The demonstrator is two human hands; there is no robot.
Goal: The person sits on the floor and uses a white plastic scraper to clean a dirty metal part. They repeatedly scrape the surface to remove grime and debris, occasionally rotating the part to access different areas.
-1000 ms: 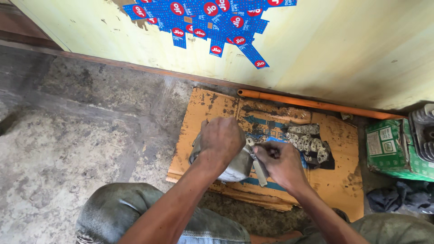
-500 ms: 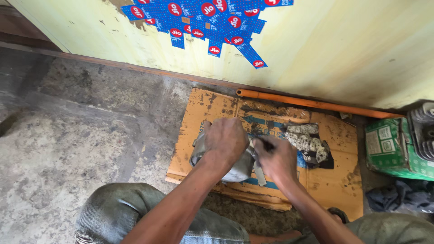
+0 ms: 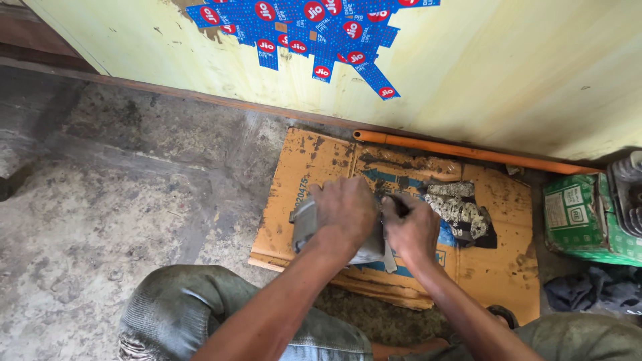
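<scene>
Left hand [image 3: 344,210] clamps down over a grey metal part [image 3: 304,224] on stained cardboard [image 3: 294,167]. Right hand [image 3: 413,227] is fisted around a thin tool [image 3: 389,257] against it.

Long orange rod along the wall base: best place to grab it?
Take the long orange rod near its mid-length, coming from above on the cardboard side. It lies flat against the yellow wall, so only the top and near side are free.

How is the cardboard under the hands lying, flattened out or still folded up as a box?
Flattened out: the cardboard lies as one stained sheet on the floor, with the grey metal part, both hands and a chain resting on it.
</scene>
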